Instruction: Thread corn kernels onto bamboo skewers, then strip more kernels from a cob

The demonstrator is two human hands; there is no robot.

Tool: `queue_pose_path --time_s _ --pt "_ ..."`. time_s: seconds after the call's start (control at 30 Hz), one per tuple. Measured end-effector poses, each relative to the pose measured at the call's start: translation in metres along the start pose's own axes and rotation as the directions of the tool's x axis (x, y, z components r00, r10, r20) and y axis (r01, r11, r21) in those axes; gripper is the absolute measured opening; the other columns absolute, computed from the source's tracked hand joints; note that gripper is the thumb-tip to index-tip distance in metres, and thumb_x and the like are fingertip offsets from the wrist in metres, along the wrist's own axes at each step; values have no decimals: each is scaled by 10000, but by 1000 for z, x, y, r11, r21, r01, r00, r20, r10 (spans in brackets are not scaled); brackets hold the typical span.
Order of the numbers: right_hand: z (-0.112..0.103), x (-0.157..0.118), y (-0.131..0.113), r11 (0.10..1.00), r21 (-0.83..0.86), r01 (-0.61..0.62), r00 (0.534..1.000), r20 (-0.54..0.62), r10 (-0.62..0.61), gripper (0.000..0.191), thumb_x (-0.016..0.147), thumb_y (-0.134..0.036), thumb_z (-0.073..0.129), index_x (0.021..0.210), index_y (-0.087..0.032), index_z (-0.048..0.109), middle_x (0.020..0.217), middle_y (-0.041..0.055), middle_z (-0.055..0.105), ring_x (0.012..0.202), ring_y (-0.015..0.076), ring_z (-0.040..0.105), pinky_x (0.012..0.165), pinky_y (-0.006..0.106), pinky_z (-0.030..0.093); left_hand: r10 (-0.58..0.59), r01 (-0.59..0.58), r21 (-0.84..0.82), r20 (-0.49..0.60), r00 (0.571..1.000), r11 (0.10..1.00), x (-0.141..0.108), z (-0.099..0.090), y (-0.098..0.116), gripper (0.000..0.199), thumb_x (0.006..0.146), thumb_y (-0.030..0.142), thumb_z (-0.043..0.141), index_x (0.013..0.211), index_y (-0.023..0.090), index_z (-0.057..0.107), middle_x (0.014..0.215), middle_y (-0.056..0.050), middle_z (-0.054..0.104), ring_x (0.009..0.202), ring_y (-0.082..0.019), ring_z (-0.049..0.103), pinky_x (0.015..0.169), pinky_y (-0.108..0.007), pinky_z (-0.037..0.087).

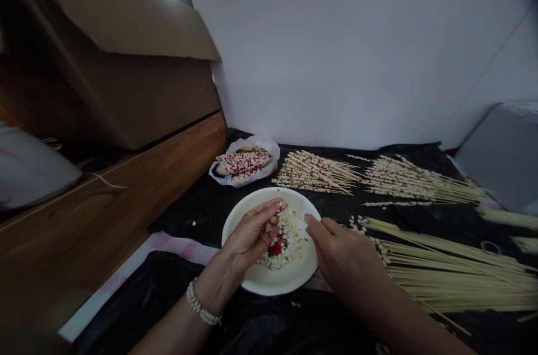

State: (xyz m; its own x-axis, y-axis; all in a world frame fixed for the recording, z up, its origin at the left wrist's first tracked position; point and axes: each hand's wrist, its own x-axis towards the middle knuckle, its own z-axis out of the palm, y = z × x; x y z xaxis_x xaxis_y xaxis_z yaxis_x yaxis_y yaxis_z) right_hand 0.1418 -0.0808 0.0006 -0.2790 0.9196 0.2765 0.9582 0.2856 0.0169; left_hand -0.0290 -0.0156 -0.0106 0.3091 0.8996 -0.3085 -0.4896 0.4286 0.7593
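1. From my seat, I see a white bowl (pixel 309 268) below both hands, with loose pale and purplish kernels (pixel 292 243) scattered over its bottom around a printed red flower (pixel 276 245).
2. Behind it, a thin plastic bag (pixel 275 149) lies open around several corn cobs (pixel 246 164), speckled cream and dark red.
3. At far left I have a cardboard box (pixel 163 89) with its flap up; I can't make out its contents.
4. The left hand (pixel 260 223) (the one with the beaded bracelet (pixel 200 303)) has thumb and fingers nearly closed at a small pale kernel (pixel 281 205) over the bowl; I can't tell whether its palm holds more.
5. The right hand (pixel 332 237) pinches a thin, straw-coloured stick (pixel 299 216), its end pointing towards the left fingertips.
6. Right of the bowl, I see bare sticks (pixel 454 285) on black plastic sheeting (pixel 180 215); beyond are kernel-threaded skewers (pixel 313 170).
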Motion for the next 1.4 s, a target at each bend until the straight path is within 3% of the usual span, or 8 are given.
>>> queue_pose_path --time_s 0.13,0.43,0.67,0.8,0.9,1.0,1.27,1.4 --pt "3 -1 -1 1000 7 20 1000 -6 -20 425 812 -126 546 1237 -140 556 873 52 664 649 168 638 525 271 422 -41 42 -52 22 999 998 1 -1 -1 178 720 125 730 886 136 668 685 14 577 512 -19 476 475 -115 415" --pt "9 -3 -3 998 -2 71 983 -171 -70 415 773 -64 540 1181 -123 583 809 34 644 610 145 610 518 260 405 -77 78 -8 94 993 997 -1 -2 -1 124 714 151 742 822 133 684 626 32 552 525 -24 486 537 -132 434" --pt "4 -1 -1 1000 9 30 995 -93 -29 399 804 -128 568 1203 -148 574 835 28 651 630 157 629 512 272 408 -95 98 -34 86 992 995 -1 1 -2 96 771 182 693 832 109 678 701 -22 629 562 -46 551 533 -131 463" --pt "2 1 2 1000 7 -23 998 -55 24 375 840 -152 546 1213 -178 573 830 14 649 643 167 641 501 280 402 -128 125 -151 -14 992 981 -1 3 1 137 810 54 565 896 82 668 866 -87 689 793 -135 655 739 -215 534" --pt "2 1 3 1000 2 -22 998 -63 22 357 850 -155 536 1202 -183 583 833 13 651 641 164 642 497 279 393 -118 117 -169 5 993 979 1 1 1 393 704 -127 446 954 90 658 978 -94 700 1002 -195 644 904 -285 506" --pt "4 1 3 1000 -2 -9 996 -88 9 336 854 -157 533 1183 -177 597 818 13 650 621 159 636 489 278 384 -106 105 -165 5 994 981 3 -1 -1 479 673 -161 423 992 116 648 1046 -99 696 1083 -206 618 963 -311 487" --pt "7 -1 4 1000 -2 14 992 -124 -14 351 842 -150 543 1187 -182 590 790 3 640 594 160 629 476 279 376 -95 86 -139 -59 994 987 -1 6 1 338 756 -73 545 1050 71 629 1127 -160 659 1086 -215 621 878 -237 537" --pt "7 -1 4 1000 7 19 994 -110 -19 360 826 -144 563 1183 -179 593 790 7 641 604 160 632 486 274 383 -67 55 -164 -70 995 985 2 1 -4 295 751 -47 593 980 124 664 1090 -112 674 1039 -183 638 866 -233 543"
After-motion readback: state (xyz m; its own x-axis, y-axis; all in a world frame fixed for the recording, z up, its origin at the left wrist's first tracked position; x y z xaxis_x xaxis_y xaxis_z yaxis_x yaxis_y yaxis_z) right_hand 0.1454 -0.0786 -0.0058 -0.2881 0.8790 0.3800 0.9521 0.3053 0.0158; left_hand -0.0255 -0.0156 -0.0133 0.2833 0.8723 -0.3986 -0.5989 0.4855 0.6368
